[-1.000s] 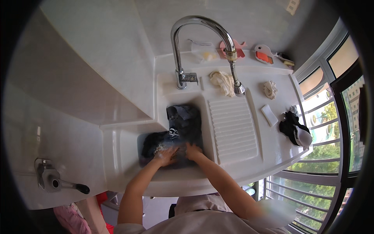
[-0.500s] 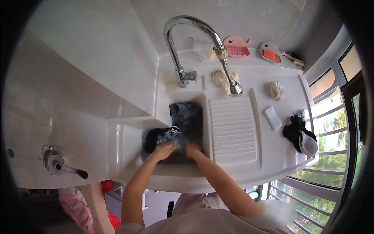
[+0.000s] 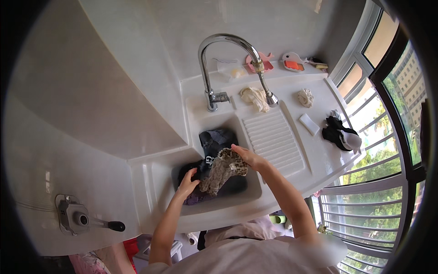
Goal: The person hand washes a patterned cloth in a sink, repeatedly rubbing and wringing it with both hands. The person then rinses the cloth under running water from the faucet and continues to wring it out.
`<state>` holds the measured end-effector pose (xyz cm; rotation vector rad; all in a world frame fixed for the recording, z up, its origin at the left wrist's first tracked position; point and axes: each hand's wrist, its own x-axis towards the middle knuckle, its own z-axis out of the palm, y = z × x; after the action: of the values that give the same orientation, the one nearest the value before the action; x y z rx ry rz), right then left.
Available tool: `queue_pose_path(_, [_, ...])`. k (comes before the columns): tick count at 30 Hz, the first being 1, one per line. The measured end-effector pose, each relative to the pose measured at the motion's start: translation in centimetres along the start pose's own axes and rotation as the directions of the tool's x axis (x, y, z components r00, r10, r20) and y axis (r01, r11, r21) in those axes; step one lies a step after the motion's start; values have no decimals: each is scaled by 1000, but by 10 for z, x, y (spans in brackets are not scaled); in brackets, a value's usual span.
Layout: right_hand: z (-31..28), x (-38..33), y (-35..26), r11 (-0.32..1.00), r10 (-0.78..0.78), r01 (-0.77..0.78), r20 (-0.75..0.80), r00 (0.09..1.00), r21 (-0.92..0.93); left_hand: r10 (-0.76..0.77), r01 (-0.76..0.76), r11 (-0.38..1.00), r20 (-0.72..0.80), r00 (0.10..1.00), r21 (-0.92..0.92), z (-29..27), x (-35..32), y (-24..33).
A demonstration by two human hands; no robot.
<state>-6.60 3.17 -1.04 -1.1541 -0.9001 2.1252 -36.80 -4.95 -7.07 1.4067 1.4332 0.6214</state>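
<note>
A wet brown leopard-print garment [image 3: 221, 172] with a small white label hangs over the sink basin [image 3: 255, 194]. My right hand [image 3: 246, 156] pinches its upper right edge between thumb and fingers. Beside its lower left side is my left hand [image 3: 186, 183], thumb and fingers spread apart; whether the fingertips touch the cloth is hard to tell. Under the garment, dark clothes [image 3: 218, 138] lie in the basin, one bearing white print. A purple piece of cloth [image 3: 196, 197] shows close to my left hand.
A chrome faucet [image 3: 228, 39] arches over the ribbed washboard [image 3: 276, 141]. Cream cloth [image 3: 255, 98], a scrunched pale cloth [image 3: 305, 97], a white bar [image 3: 309, 124] and a black-and-white garment [image 3: 341, 134] lie around it. Whale-shaped soap dishes [image 3: 293, 62] stand behind; a lever fixture [image 3: 77, 219] is at left.
My hands have risen from among the dark clothes, and the right one has lifted the leopard-print garment into sight. My left hand has opened. The whole view has tilted and shifted.
</note>
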Motion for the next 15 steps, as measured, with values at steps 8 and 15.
queue_pose_path(8, [45,-37,11,706,35,-3,30,999,-709,263,-176,949,350,899,-260,41,37,35])
queue_pose_path(15, [93,-119,-64,453,-172,217,154,973,-865,221,-10,904,445,868,-428,-18,-1,124])
